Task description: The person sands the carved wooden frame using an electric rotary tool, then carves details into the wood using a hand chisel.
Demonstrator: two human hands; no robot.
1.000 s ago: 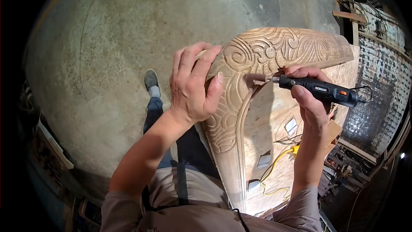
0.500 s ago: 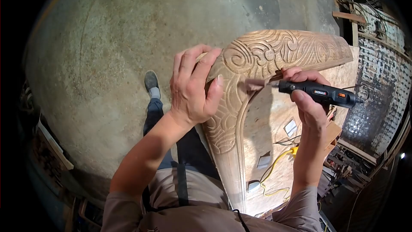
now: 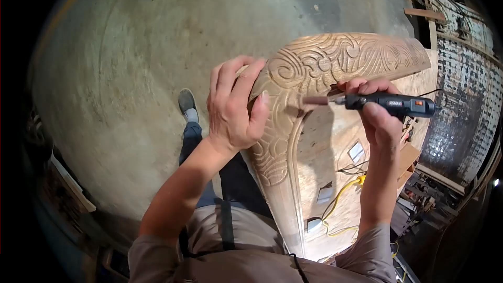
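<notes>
Brown wood, carved with swirls and leaf-like curves, makes up the bent piece [image 3: 280,149] lying along the left and far edges of the worktop [image 3: 317,162], its plain end pointing to the near edge. The left hand [image 3: 233,106] is unclenched and rests against the outer side of the bend, thumb laid on the carved face and forefinger reaching to the outer edge. The right hand [image 3: 380,112] grasps a black power tool [image 3: 394,104], thumb on the near side and fingers on the far side. The tool's brownish tip [image 3: 316,100] points left at the inner curve of the bend; whether it touches the wood, I cannot tell. On the worktop, inside the bend, lie a pale card [image 3: 356,151], some dark cables [image 3: 352,170] and a yellow cord [image 3: 335,203] that runs toward the near edge. A wooden box [image 3: 408,162] stands by the right edge. Beyond the left edge, a grey shoe [image 3: 186,100] is on the concrete floor [image 3: 136,84].
</notes>
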